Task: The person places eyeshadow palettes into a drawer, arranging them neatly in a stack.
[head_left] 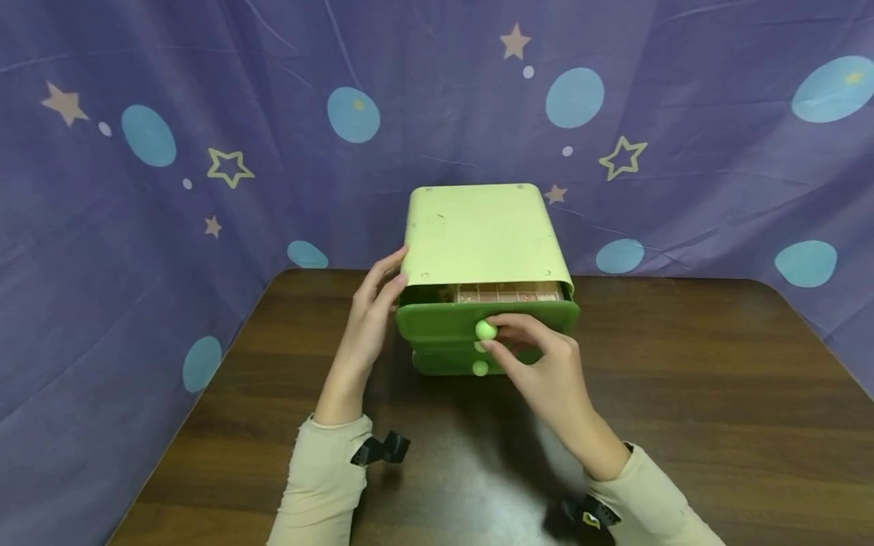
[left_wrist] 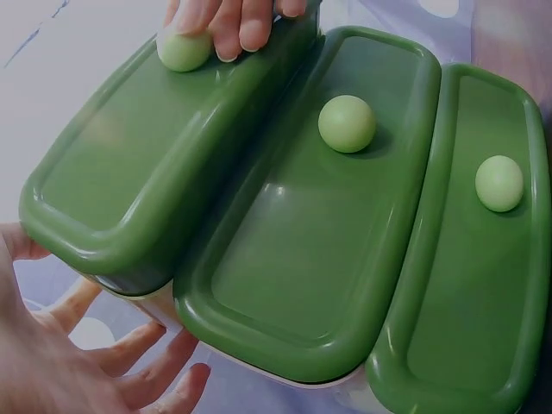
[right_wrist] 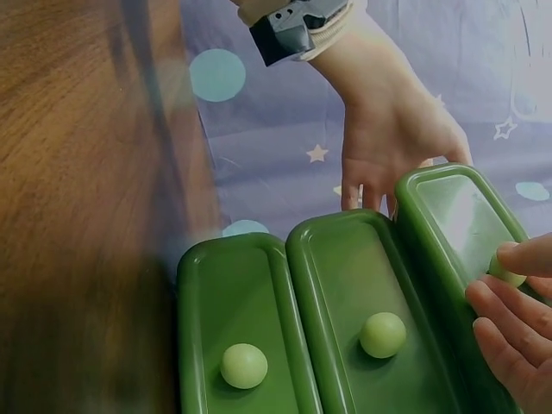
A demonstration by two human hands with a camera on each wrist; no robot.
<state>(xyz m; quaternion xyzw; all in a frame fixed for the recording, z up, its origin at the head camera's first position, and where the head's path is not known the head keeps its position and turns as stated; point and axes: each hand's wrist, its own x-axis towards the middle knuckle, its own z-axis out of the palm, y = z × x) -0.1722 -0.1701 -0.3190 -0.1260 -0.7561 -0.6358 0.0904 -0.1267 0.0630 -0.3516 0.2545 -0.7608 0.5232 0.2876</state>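
Observation:
A small drawer box with a pale green shell point(head_left: 481, 231) and three dark green drawers stands on the table. Its top drawer point(head_left: 437, 321) is partly pulled out, with pinkish, gridded contents point(head_left: 507, 293) showing in the gap. My right hand point(head_left: 549, 364) pinches the round light green knob point(head_left: 485, 330) of that drawer between thumb and fingers. Against the shell's left side rests my left hand point(head_left: 367, 322), its fingers spread and fairly straight. The middle drawer point(left_wrist: 293, 259) and bottom drawer point(left_wrist: 474, 285) sit closed below, each with its own round knob.
The brown wooden table point(head_left: 696, 394) extends around the box. Behind it hangs a purple curtain point(head_left: 451, 98) with stars and blue ovals, close to the back of the box. Black straps point(head_left: 382, 449) are worn at both sleeves.

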